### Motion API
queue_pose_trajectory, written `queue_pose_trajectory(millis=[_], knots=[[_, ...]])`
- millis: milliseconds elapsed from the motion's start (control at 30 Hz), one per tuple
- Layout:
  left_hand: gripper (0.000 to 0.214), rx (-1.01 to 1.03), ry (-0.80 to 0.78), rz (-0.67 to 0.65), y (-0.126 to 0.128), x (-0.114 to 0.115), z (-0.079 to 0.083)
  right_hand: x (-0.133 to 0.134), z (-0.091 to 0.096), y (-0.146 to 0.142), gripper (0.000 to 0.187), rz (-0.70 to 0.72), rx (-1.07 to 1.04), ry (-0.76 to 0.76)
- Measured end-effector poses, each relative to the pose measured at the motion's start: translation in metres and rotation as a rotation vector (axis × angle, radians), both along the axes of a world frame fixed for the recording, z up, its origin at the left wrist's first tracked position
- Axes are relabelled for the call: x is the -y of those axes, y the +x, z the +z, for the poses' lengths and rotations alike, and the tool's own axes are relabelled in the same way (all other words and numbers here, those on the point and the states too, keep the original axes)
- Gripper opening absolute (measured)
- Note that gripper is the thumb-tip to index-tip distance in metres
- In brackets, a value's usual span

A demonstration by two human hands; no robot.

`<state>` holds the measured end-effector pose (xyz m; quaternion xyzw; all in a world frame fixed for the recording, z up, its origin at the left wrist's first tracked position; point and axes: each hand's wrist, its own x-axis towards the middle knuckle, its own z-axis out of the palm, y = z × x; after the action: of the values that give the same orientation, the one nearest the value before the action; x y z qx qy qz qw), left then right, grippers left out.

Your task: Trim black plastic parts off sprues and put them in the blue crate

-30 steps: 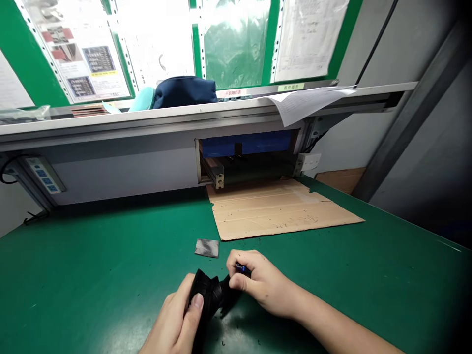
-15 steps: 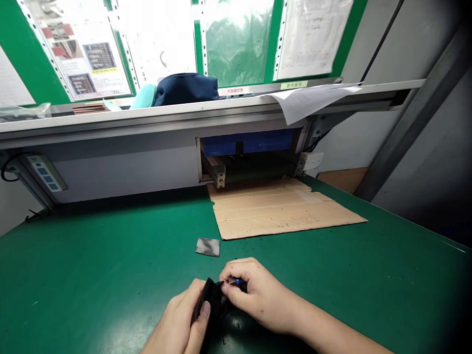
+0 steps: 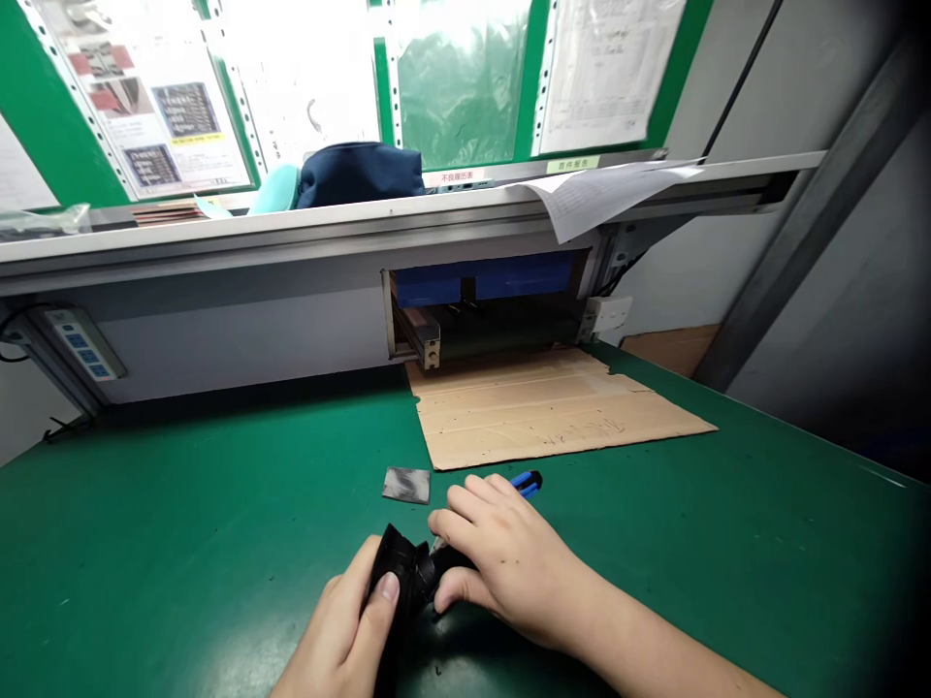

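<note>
My left hand (image 3: 347, 620) is closed around a black moulded part (image 3: 397, 562), thumb pressed on its near face. Part of it is hidden by my fingers, and its exact kind does not show. Closed over a blue-and-black utility knife (image 3: 525, 483), my right hand (image 3: 501, 553) lets the knife's rear end stick out past the knuckles. A bit of greyish metal shows by the index fingertip, against the right side of the black part. My right thumb lies under the part's right end. Just beyond the hands, a small grey rectangular plate (image 3: 406, 485) lies flat on the green table.
A cardboard sheet (image 3: 538, 412) lies in front of a wall opening (image 3: 495, 325). Above runs a shelf (image 3: 312, 225) with a dark blue pouch (image 3: 362, 174) and overhanging paper (image 3: 582, 206). A power strip (image 3: 85, 344) is at the left. Dark scraps dot the green table (image 3: 181, 514).
My right hand has turned over and shifted slightly up, so the knife's blue-and-black rear end now shows beyond it. The black part has tilted a little in my left hand.
</note>
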<state>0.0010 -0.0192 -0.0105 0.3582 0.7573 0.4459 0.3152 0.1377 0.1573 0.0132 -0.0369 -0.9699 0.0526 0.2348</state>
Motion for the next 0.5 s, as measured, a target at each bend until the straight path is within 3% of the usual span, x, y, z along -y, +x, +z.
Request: queue_pose_trajectory(millis=[167, 333, 500], knots=[[0.063, 0.035, 0.009, 0.013, 0.001, 0.0, 0.001, 0.007, -0.004, -0.003, 0.05, -0.096, 0.055, 0.184], [0.056, -0.013, 0.019, 0.012, 0.003, 0.001, 0.006, 0.009, -0.006, -0.005, 0.045, -0.102, 0.084, 0.203], [0.041, -0.178, 0.079, -0.136, 0.003, -0.001, 0.021, 0.008, -0.011, -0.006, 0.045, -0.069, 0.097, 0.177]])
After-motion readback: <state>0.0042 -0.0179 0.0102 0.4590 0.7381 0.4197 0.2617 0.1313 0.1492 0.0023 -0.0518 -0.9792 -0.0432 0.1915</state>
